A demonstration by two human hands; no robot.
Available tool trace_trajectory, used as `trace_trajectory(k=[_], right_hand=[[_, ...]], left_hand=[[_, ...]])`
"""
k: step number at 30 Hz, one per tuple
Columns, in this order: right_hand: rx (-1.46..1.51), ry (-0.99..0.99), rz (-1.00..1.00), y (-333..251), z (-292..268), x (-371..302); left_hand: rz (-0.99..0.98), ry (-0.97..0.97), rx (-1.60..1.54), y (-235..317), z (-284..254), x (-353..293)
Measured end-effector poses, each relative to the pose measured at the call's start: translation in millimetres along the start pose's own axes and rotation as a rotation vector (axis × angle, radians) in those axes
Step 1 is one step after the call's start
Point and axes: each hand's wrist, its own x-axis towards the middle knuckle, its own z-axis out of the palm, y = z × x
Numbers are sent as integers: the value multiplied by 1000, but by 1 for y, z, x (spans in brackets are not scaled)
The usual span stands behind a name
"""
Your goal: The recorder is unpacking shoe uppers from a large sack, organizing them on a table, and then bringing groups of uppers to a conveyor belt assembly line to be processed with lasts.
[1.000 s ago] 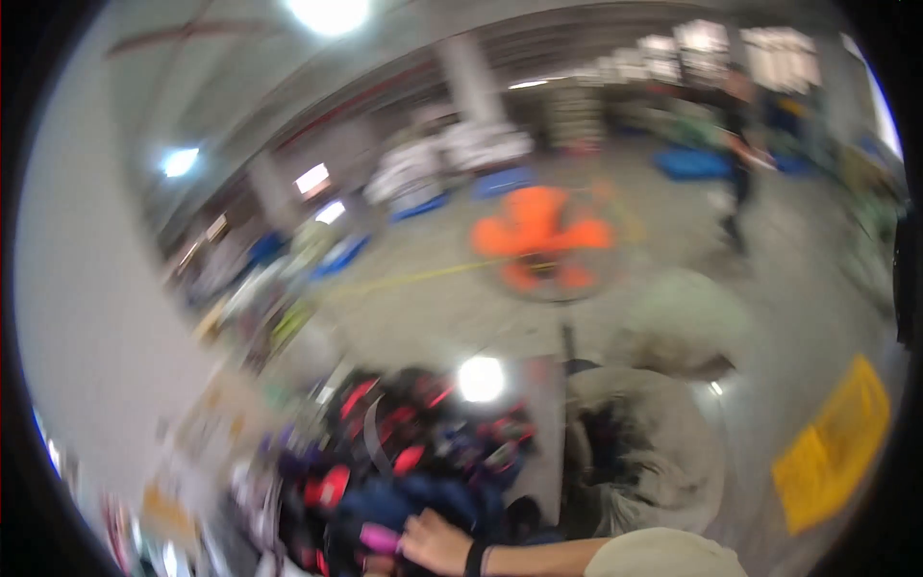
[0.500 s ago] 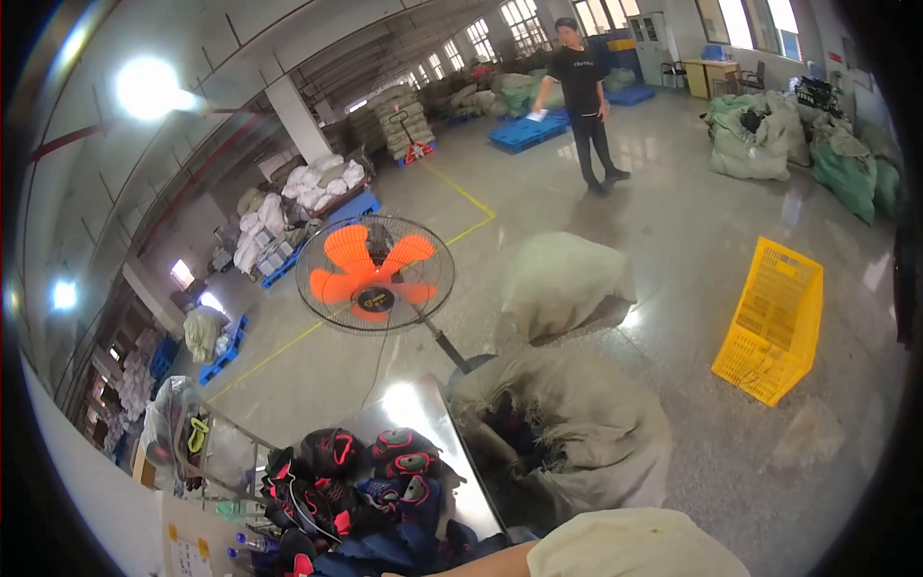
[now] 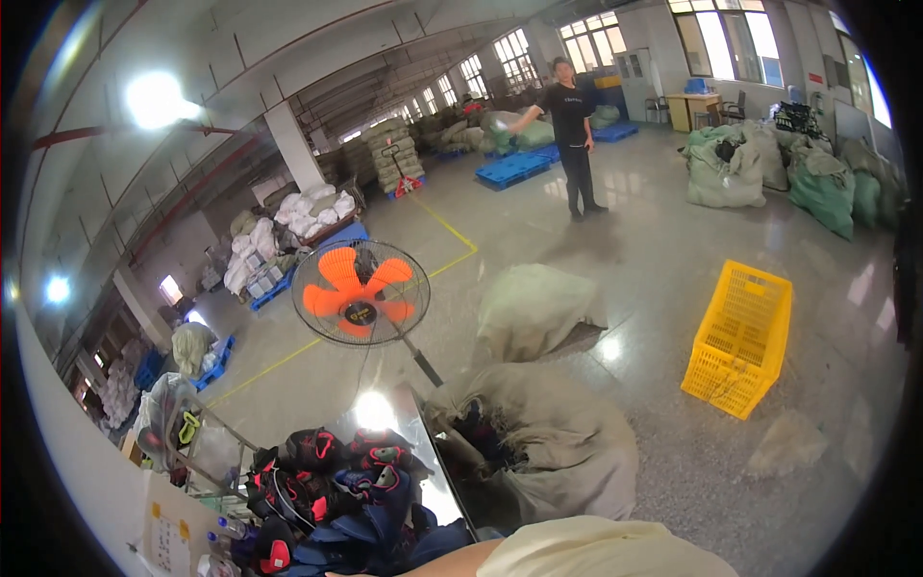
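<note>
At the lower edge my right forearm (image 3: pixel 437 563), in a cream sleeve (image 3: pixel 596 550), reaches leftward; its hand is cut off below the picture. No part of my left hand or arm shows. Just beyond the forearm, a heap of black-and-pink shoes (image 3: pixel 288 486) lies on a shiny metal table (image 3: pixel 409 423). Dark blue shoes (image 3: pixel 361 529) lie at the heap's near side, closest to the forearm. Right of the table, a big woven sack (image 3: pixel 567 442) gapes open with dark contents inside, too shadowed to name.
An orange-bladed fan (image 3: pixel 361 293) stands behind the table. A tied pale sack (image 3: pixel 534 308) and a yellow crate (image 3: pixel 740 337) sit on the floor to the right. Farther off stands a person (image 3: pixel 574 135) with one arm out, near blue pallets (image 3: pixel 512 170). More sacks (image 3: pixel 726 173) line the right.
The view has tilted up a little and shifted right, so most things sit farther left. The person in the distance has raised an outstretched arm. My right forearm stays at the lower edge.
</note>
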Motion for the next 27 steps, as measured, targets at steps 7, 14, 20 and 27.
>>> trace_trajectory(k=[7,14,20,27], right_hand=[[-54,-51,-86,-10,0,-8],[1526,-311,577,-37,-12,-18],[802,-82,176,-20,24,-12],[-325,-397,-86,7,93,-26]], left_hand=[[-137,-100,-313,-30,4,20],[-238,-249,-665,-39,-3,37],[-324,-414,-949,-54,-16,32],[-221,-533,-1151,-70,-62,-27]])
